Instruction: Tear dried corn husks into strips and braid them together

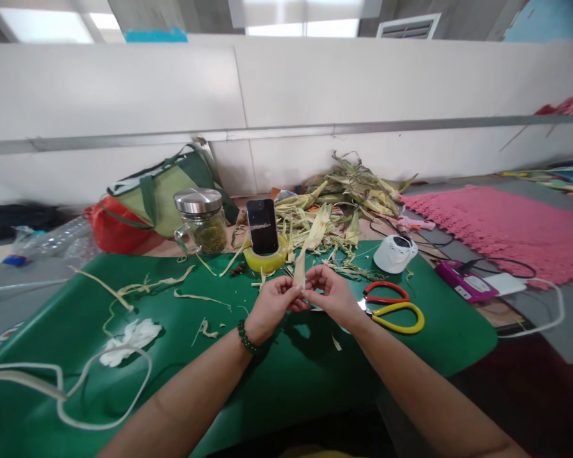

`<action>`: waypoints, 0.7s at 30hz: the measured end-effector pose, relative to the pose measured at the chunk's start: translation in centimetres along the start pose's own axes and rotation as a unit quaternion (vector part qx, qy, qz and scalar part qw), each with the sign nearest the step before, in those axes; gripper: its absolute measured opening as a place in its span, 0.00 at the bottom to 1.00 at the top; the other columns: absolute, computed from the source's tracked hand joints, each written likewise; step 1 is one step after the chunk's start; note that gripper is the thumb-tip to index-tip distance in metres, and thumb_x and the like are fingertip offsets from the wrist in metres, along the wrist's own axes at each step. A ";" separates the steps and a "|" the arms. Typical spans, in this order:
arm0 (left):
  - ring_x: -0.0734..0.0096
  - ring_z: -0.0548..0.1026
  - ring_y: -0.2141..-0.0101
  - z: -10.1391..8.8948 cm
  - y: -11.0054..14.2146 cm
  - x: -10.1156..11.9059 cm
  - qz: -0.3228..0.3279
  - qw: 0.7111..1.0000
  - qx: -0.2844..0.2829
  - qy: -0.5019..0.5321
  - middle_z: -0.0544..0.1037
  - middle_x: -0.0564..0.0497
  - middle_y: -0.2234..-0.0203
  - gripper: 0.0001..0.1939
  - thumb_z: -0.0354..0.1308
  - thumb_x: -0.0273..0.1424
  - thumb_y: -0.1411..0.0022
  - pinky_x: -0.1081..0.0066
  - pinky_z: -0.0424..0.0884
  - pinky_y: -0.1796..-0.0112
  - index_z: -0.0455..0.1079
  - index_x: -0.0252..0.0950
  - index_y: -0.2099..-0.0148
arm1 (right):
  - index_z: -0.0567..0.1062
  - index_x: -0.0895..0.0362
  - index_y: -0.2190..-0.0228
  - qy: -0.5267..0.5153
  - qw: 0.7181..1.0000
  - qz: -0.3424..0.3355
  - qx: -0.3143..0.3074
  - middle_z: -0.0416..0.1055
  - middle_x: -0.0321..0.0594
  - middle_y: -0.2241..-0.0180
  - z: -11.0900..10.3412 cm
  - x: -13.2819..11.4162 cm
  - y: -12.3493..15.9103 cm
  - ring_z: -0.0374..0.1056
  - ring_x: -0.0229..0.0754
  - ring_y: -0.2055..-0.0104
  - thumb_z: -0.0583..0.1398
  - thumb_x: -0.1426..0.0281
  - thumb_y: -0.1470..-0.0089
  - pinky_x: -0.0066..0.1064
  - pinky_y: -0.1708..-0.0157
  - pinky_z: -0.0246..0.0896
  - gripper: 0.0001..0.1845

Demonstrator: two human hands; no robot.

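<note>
Above the green mat [124,356], my left hand [272,305] and my right hand [332,294] meet at the fingertips. Both pinch the lower end of a pale corn husk strip [310,245], which stands up and leans away from me toward the husk pile. A dark green bead bracelet [245,337] circles my left wrist. Just right of my right hand lie scissors [394,308] with one red and one yellow handle.
A phone [262,226] stands in a yellow holder. Behind it are a lidded glass mug [201,221], a green bag [165,191], a heap of corn husks [348,191]. A white device [394,252], pink mat [501,229] and husk flower [131,337] lie around.
</note>
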State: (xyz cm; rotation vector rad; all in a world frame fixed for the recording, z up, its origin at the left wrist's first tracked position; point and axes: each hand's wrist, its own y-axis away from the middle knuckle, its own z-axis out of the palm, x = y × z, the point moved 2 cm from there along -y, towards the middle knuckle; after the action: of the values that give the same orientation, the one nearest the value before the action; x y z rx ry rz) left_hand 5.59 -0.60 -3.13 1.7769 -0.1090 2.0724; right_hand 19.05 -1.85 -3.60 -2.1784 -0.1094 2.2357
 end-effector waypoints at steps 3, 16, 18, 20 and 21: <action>0.76 0.74 0.80 -0.1 0.0 0.1 -0.013 1.000 -0.003 0.011 0.74 0.52 0.83 0.16 0.67 0.38 0.56 0.78 0.68 0.76 0.68 0.31 0.74 | 0.66 0.55 0.70 0.049 0.998 -0.025 0.010 0.66 0.33 0.76 0.3 -0.5 0.4 0.64 0.37 0.72 0.64 0.67 0.62 0.26 0.76 0.58 0.15; 0.73 0.74 0.81 0.2 0.4 0.4 0.033 0.997 -0.002 -0.075 0.72 0.55 0.83 0.14 0.65 0.34 0.54 0.77 0.67 0.79 0.64 0.32 0.76 | 0.63 0.55 0.73 -0.107 0.989 0.102 0.000 0.63 0.25 0.83 -0.2 0.8 -0.5 0.60 0.31 0.82 0.66 0.70 0.69 0.24 0.80 0.55 0.19; 0.73 0.75 0.81 0.2 0.4 0.5 0.006 0.998 -0.004 -0.058 0.73 0.54 0.82 0.13 0.65 0.33 0.54 0.77 0.68 0.78 0.65 0.32 0.76 | 0.63 0.56 0.72 -0.105 0.990 0.090 0.002 0.66 0.27 0.81 -0.2 0.6 -0.5 0.62 0.32 0.80 0.66 0.70 0.69 0.24 0.79 0.56 0.20; 0.75 0.75 0.81 0.3 0.5 0.6 -0.018 0.999 -0.009 -0.038 0.73 0.54 0.82 0.12 0.65 0.33 0.54 0.77 0.68 0.77 0.65 0.32 0.76 | 0.64 0.56 0.71 -0.094 0.993 0.073 0.006 0.67 0.28 0.80 -0.1 0.5 -0.4 0.62 0.32 0.79 0.67 0.70 0.69 0.24 0.79 0.57 0.20; 0.75 0.74 0.81 0.3 0.6 0.7 -0.026 0.999 -0.012 -0.029 0.73 0.54 0.82 0.12 0.65 0.33 0.54 0.78 0.68 0.77 0.66 0.31 0.75 | 0.64 0.56 0.71 -0.089 0.994 0.065 0.008 0.66 0.28 0.80 -0.1 0.5 -0.4 0.62 0.32 0.79 0.67 0.70 0.68 0.24 0.78 0.58 0.20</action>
State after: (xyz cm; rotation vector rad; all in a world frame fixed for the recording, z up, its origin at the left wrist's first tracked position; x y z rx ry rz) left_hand 5.61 -1.04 -2.33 1.8077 -0.1021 1.9764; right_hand 19.16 -1.41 -4.08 -2.0307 0.0511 2.4883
